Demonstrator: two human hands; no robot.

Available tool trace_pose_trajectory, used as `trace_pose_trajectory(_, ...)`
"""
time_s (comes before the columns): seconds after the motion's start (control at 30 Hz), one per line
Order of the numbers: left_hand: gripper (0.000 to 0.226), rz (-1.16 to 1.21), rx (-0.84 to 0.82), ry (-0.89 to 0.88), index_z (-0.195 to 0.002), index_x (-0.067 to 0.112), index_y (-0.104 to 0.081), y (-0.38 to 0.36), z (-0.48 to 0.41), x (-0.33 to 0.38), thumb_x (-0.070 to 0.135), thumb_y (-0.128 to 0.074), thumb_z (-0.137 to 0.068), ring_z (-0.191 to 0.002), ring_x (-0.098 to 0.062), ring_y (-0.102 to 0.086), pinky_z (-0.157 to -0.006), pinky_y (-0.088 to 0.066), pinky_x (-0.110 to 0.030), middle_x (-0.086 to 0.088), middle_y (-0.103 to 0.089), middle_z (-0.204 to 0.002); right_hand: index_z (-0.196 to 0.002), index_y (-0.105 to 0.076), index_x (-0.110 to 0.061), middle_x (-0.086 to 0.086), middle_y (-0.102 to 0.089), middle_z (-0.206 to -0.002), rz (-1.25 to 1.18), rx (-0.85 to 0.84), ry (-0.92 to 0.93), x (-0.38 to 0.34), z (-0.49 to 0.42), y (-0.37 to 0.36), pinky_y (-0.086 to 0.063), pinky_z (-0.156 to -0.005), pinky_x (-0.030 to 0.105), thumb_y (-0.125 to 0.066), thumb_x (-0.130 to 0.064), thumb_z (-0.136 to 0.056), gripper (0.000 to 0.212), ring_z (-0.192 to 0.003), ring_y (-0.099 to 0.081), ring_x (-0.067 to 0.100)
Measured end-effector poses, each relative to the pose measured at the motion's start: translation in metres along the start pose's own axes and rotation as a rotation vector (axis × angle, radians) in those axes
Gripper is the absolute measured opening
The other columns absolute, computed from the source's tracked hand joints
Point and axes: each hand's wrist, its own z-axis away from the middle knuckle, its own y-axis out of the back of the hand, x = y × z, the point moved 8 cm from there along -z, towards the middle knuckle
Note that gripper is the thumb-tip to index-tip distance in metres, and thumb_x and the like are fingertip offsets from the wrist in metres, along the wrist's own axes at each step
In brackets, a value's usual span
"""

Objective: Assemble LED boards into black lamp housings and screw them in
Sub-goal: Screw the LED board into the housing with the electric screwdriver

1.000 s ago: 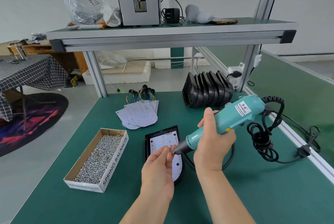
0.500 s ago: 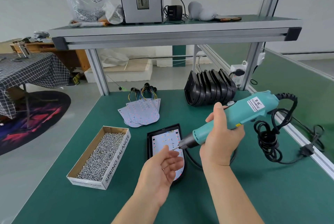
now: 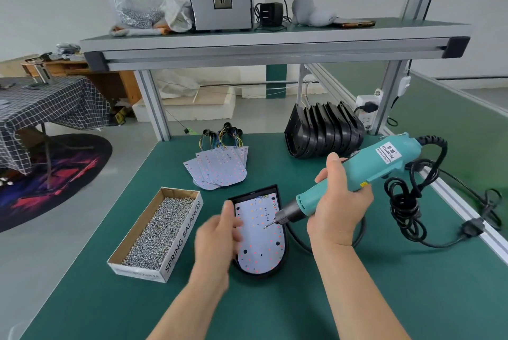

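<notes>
Green surface (image 3: 357,298), lower centre: LED board (image 3: 261,238) sat inside the black housing (image 3: 286,247). Your blurred left hand (image 3: 217,238), grip unclear, apparently braced its edge so your right hand (image 3: 338,210), grasping the screwdriver (image 3: 365,166), could drive true.

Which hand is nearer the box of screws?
Left. The left hand sits just right of the screw box, at the left edge of the lamp housing; the right hand grips the screwdriver beyond its right side.

Head-worn wide camera looks forward and down over the workbench (image 3: 439,298).
</notes>
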Motion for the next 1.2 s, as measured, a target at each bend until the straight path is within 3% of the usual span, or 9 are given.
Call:
trace_pose_trajectory(0.07,0.055,-0.332,0.105,-0.073,-0.062,0.009,-0.056,0.025,-0.022,0.01,0.055,-0.063,-0.09,-0.047,-0.017,-0.036,-0.051,-0.028,-0.029,0.001,-0.044,-0.051,-0.062,-0.062,-0.036,-0.007,-0.053,-0.056,0.025,-0.036,0.018,0.001,0.0,-0.002,-0.046,-0.06,0.023,-0.071,-0.029,-0.079,0.021,-0.057,-0.052,0.011)
trace_pose_trajectory(0.17,0.069,-0.608,-0.046,-0.046,-0.053,0.024,-0.02,0.019,-0.042,0.001,0.057,-0.076,-0.078,-0.049,-0.018,-0.017,-0.055,-0.011,-0.033,0.006,-0.017,-0.049,-0.061,-0.061,-0.034,-0.009,-0.053,-0.055,0.104,-0.109,0.066,0.004,0.005,-0.007,-0.045,-0.058,0.02,-0.07,-0.027,-0.079,0.022,-0.055,-0.051,0.011)
trace_pose_trajectory(0.33,0.065,-0.855,-0.095,-0.074,-0.06,0.018,-0.034,-0.007,-0.053,-0.001,0.057,-0.086,-0.063,-0.051,-0.017,-0.032,-0.05,-0.021,-0.029,0.005,-0.033,-0.056,-0.068,-0.056,-0.021,-0.006,-0.054,-0.058,0.203,-0.176,0.124,0.012,0.009,-0.007,-0.045,-0.059,0.022,-0.07,-0.026,-0.079,0.019,-0.055,-0.051,0.014)
trace_pose_trajectory(0.4,0.054,-0.813,-0.14,-0.041,-0.071,0.011,-0.053,-0.018,-0.052,-0.003,0.053,-0.087,-0.063,-0.06,-0.018,-0.049,-0.054,-0.035,-0.029,0.002,-0.052,-0.067,-0.066,-0.056,-0.024,-0.005,-0.053,-0.057,0.227,-0.189,0.142,0.013,0.008,-0.006,-0.046,-0.06,0.025,-0.07,-0.028,-0.079,0.02,-0.055,-0.05,0.016)
trace_pose_trajectory(0.47,0.048,-0.687,-0.22,-0.003,-0.09,0.006,-0.068,-0.028,-0.052,-0.007,0.042,-0.087,-0.066,-0.08,-0.023,-0.066,-0.075,-0.055,-0.034,-0.003,-0.071,-0.087,-0.067,-0.056,-0.022,-0.005,-0.052,-0.057,0.258,-0.203,0.163,0.013,0.007,-0.005,-0.046,-0.06,0.026,-0.07,-0.025,-0.081,0.02,-0.055,-0.049,0.016)
trace_pose_trajectory(0.53,0.037,-0.583,-0.277,0.027,-0.098,0.008,-0.073,-0.035,-0.052,-0.011,0.029,-0.085,-0.07,-0.091,-0.025,-0.072,-0.091,-0.057,-0.042,-0.005,-0.076,-0.096,-0.069,-0.056,-0.017,-0.007,-0.052,-0.056,0.288,-0.224,0.18,0.015,0.007,-0.005,-0.046,-0.059,0.026,-0.07,-0.022,-0.082,0.02,-0.054,-0.049,0.015)
trace_pose_trajectory(0.63,0.025,-0.519,-0.293,0.053,-0.098,0.011,-0.074,-0.04,-0.052,-0.013,0.017,-0.082,-0.075,-0.09,-0.022,-0.073,-0.091,-0.058,-0.041,-0.003,-0.077,-0.095,-0.07,-0.056,-0.013,-0.008,-0.053,-0.056,0.31,-0.241,0.178,0.019,0.007,-0.004,-0.046,-0.058,0.028,-0.07,-0.021,-0.082,0.02,-0.053,-0.05,0.015)
trace_pose_trajectory(1.0,0.02,-0.493,-0.287,0.069,-0.093,0.013,-0.074,-0.039,-0.053,-0.013,0.017,-0.081,-0.075,-0.087,-0.02,-0.073,-0.075,-0.056,-0.03,0.001,-0.078,-0.089,-0.07,-0.056,-0.012,-0.009,-0.052,-0.057,0.342,-0.275,0.18,0.032,0.012,-0.008,-0.045,-0.057,0.031,-0.07,-0.024,-0.083,0.023,-0.053,-0.049,0.016)
trace_pose_trajectory(1.2,0.021,-0.475,-0.275,0.083,-0.095,0.011,-0.074,-0.04,-0.049,-0.014,0.016,-0.079,-0.076,-0.092,-0.025,-0.073,-0.09,-0.058,-0.04,-0.004,-0.077,-0.095,-0.07,-0.056,-0.018,-0.007,-0.052,-0.058,0.345,-0.288,0.154,0.036,0.013,-0.008,-0.048,-0.058,0.041,-0.069,-0.034,-0.079,0.023,-0.055,-0.05,0.02)
